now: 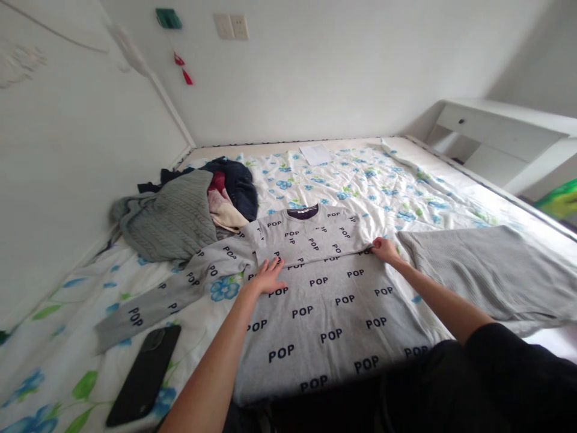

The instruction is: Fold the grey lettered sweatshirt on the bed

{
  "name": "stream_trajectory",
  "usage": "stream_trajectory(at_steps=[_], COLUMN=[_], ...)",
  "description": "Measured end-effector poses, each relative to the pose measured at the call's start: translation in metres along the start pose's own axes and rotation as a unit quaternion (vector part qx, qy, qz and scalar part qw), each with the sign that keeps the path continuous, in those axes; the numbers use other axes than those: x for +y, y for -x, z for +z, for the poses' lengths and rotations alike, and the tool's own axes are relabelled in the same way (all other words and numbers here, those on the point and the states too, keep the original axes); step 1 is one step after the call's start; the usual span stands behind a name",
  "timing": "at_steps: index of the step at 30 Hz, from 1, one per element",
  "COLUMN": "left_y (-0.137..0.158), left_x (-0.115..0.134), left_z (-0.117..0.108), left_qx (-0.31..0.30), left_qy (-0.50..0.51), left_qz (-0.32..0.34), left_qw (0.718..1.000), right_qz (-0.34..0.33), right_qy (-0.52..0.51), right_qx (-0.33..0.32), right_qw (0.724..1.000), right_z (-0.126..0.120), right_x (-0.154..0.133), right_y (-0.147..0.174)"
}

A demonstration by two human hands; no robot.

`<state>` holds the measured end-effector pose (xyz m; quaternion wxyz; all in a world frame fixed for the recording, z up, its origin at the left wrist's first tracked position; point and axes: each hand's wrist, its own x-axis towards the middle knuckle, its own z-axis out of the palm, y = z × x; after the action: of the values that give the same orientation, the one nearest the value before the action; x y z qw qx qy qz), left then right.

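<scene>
A grey sweatshirt [331, 313] printed with "POP" lies flat on the bed, its upper part folded across the chest and one sleeve stretched out to the left. My left hand [268, 276] rests flat on the fold line near the sweatshirt's left side, fingers spread. My right hand [383, 248] pinches the folded edge at the sweatshirt's right side.
The bed has a white sheet [360, 180] with blue flowers. A pile of clothes [193, 204] sits at the back left, a grey garment [491, 270] lies at the right, a black phone [144, 373] at the front left, a white paper [315, 154] far back. A white nightstand [500, 135] stands right.
</scene>
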<state>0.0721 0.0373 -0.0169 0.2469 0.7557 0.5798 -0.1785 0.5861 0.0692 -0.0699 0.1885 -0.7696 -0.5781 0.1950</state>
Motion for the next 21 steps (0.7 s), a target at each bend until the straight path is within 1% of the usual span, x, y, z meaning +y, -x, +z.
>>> stream_trajectory(at_steps=[2, 4, 5, 7, 11, 13, 14, 16, 18, 19, 21], left_y=[0.0, -0.001, -0.001, -0.002, -0.006, -0.008, -0.008, -0.009, -0.009, -0.008, -0.007], left_x=[-0.002, -0.004, -0.005, -0.007, -0.007, -0.006, -0.006, -0.006, -0.006, -0.007, -0.007], left_z=[0.0, 0.0, 0.001, 0.001, 0.003, 0.003, 0.004, 0.004, 0.004, 0.003, 0.003], left_qx=[0.0, 0.0, 0.0, -0.001, 0.009, 0.013, 0.015, 0.019, 0.025, 0.027, 0.027], left_qy=[-0.004, -0.008, -0.01, -0.012, 0.0, 0.006, 0.007, 0.008, 0.009, 0.009, 0.009], left_qz=[-0.001, 0.001, 0.002, 0.006, 0.006, 0.004, 0.005, 0.008, 0.01, 0.011, 0.01], left_qw=[1.0, 1.0, 1.0, 1.0, 1.0, 1.0, 1.0, 1.0, 1.0, 1.0, 1.0], right_qz=[-0.071, -0.148, -0.173, -0.185, -0.144, -0.134, -0.136, -0.157, -0.2, -0.224, -0.256], right_qy=[0.053, 0.088, 0.099, 0.11, 0.117, 0.132, 0.14, 0.148, 0.155, 0.16, 0.171], right_qx=[0.0, -0.013, -0.023, -0.05, -0.1, -0.108, -0.102, -0.077, -0.069, -0.083, -0.141], right_qw=[0.996, 0.985, 0.98, 0.975, 0.978, 0.976, 0.975, 0.973, 0.965, 0.958, 0.941], right_z=[0.001, 0.0, -0.002, -0.007, -0.024, -0.03, -0.032, -0.032, -0.03, -0.028, -0.024], right_x=[-0.001, 0.0, 0.002, 0.008, 0.02, 0.021, 0.019, 0.013, 0.005, 0.001, -0.004], right_y=[0.008, 0.014, 0.016, 0.017, 0.012, 0.013, 0.014, 0.018, 0.022, 0.024, 0.026])
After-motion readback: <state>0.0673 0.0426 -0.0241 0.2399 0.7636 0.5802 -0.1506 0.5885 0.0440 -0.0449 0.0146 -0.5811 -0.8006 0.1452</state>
